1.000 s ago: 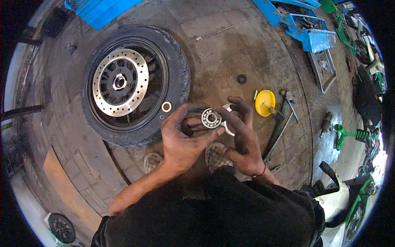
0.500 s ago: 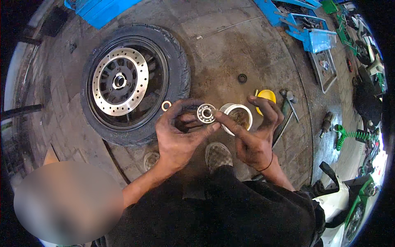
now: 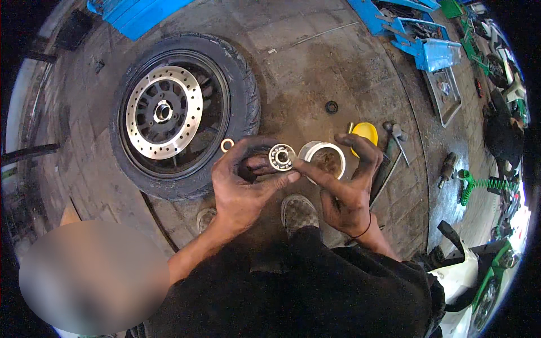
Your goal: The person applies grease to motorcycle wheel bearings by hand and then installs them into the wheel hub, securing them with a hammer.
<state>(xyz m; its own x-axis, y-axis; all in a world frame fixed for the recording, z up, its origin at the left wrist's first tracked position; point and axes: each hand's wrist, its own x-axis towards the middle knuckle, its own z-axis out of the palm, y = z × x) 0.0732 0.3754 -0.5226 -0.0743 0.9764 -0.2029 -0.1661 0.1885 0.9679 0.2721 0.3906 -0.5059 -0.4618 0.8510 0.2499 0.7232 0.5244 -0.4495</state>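
Left hand (image 3: 239, 188) pinches a metal bearing (image 3: 275, 158); right hand (image 3: 350, 200), fingers spread, touches it from four o'clock; whether its grip holds the white tub (image 3: 307, 153) is unclear.

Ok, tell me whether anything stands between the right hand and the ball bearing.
Nothing visible does. The right hand has the tip of its index finger at the edge of the ball bearing, which the left hand grips; contact is too fine to tell. The open white tub shows behind that finger, not in between.
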